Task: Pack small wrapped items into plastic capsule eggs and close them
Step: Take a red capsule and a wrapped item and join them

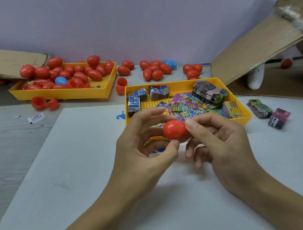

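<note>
- Head view: both forearms reach in from the bottom edge and meet over the white board (79, 176).
- Left hand (143, 152) pinches the red egg (175, 129) between thumb and curled fingers.
- Right hand (220, 141) grips the egg's other end, thumb on top.
- Egg is held just in front of the yellow tray (246, 119) of wrapped items (184, 106).

Hiding the near edge of the yellow plastic tray of wrapped packets (246, 114) behind a red plastic capsule egg (175, 129). Running off the right edge: tilted brown cardboard flap (262, 50). Blurring print on the small wrapped packets (184, 106) beyond reading.
</note>
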Demonstrator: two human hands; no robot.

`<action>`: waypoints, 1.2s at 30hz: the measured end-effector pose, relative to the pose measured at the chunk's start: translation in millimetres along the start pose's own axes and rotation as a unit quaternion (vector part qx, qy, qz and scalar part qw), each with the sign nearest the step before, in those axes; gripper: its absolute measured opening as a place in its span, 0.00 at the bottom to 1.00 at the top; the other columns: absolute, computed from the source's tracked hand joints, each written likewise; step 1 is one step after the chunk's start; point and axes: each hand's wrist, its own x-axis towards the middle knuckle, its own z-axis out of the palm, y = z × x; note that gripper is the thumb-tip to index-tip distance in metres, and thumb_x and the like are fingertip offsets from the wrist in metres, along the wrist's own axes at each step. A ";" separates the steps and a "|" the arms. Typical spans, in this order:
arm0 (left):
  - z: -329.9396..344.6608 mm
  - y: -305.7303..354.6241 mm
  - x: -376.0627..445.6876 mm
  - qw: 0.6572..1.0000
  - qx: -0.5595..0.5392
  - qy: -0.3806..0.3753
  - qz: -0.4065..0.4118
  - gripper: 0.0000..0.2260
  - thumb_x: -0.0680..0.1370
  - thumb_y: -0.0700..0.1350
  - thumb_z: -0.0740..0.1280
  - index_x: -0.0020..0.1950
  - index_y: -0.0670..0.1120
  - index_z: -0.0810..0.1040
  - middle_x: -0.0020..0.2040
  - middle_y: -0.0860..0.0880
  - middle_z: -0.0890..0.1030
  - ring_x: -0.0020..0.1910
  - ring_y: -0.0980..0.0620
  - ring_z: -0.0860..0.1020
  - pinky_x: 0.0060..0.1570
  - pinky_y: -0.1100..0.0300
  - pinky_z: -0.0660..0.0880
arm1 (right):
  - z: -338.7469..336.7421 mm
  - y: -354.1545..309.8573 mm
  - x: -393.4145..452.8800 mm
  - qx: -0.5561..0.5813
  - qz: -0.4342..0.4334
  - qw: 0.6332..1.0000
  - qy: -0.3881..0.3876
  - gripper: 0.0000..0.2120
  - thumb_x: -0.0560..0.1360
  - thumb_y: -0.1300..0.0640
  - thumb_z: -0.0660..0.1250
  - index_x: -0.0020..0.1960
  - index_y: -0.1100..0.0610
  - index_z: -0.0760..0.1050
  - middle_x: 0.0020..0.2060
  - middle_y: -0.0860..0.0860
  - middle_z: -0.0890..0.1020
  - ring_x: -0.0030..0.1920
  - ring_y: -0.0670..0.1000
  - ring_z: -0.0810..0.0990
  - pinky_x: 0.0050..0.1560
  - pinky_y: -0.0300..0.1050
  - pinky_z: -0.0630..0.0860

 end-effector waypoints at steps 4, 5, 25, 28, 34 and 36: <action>0.4 -0.1 -0.4 1.000 -0.012 0.013 -0.002 0.20 0.68 0.36 0.76 0.58 0.48 0.77 0.52 0.48 0.84 0.50 0.46 0.84 0.47 0.60 0.81 | -0.8 0.3 0.6 0.003 -0.003 1.000 -0.006 0.08 0.71 0.54 0.74 0.43 0.58 0.80 0.30 0.56 0.82 0.24 0.53 0.78 0.21 0.39 0.70; 0.5 0.1 -0.5 1.000 -0.014 0.019 0.003 0.20 0.68 0.37 0.77 0.57 0.48 0.77 0.52 0.47 0.84 0.49 0.45 0.84 0.47 0.58 0.81 | -1.2 0.7 0.8 0.002 0.001 1.000 -0.015 0.05 0.71 0.55 0.73 0.42 0.57 0.81 0.30 0.55 0.83 0.25 0.53 0.79 0.21 0.39 0.70; 2.0 -3.3 -2.4 0.993 0.066 0.026 0.090 0.28 0.69 0.39 0.75 0.67 0.48 0.70 0.52 0.48 0.82 0.47 0.45 0.81 0.41 0.57 0.76 | -0.4 1.9 -0.4 -0.071 0.015 0.993 -0.095 0.16 0.73 0.40 0.66 0.44 0.51 0.84 0.27 0.54 0.78 0.25 0.59 0.74 0.21 0.43 0.69; -0.3 -2.3 -2.0 0.991 0.082 0.037 0.097 0.20 0.70 0.36 0.77 0.58 0.46 0.76 0.50 0.48 0.82 0.46 0.44 0.81 0.42 0.56 0.77 | 1.7 1.9 -0.6 -0.089 0.018 0.992 -0.091 0.15 0.76 0.42 0.65 0.43 0.50 0.83 0.27 0.51 0.79 0.26 0.61 0.75 0.21 0.43 0.69; -0.8 -2.0 -2.1 0.986 0.116 0.018 0.121 0.17 0.70 0.35 0.75 0.57 0.48 0.82 0.52 0.42 0.76 0.54 0.42 0.79 0.48 0.54 0.80 | -2.5 2.1 -0.2 -0.016 0.009 0.999 -0.039 0.11 0.78 0.56 0.64 0.55 0.54 0.83 0.36 0.52 0.82 0.27 0.52 0.76 0.19 0.39 0.68; -0.7 -3.1 -2.2 0.986 0.119 0.012 0.119 0.19 0.70 0.34 0.74 0.58 0.49 0.82 0.52 0.44 0.75 0.54 0.43 0.79 0.49 0.56 0.80 | -1.8 1.2 -1.5 -0.027 -0.011 0.999 -0.045 0.10 0.77 0.53 0.65 0.51 0.55 0.83 0.35 0.52 0.82 0.26 0.52 0.76 0.19 0.39 0.67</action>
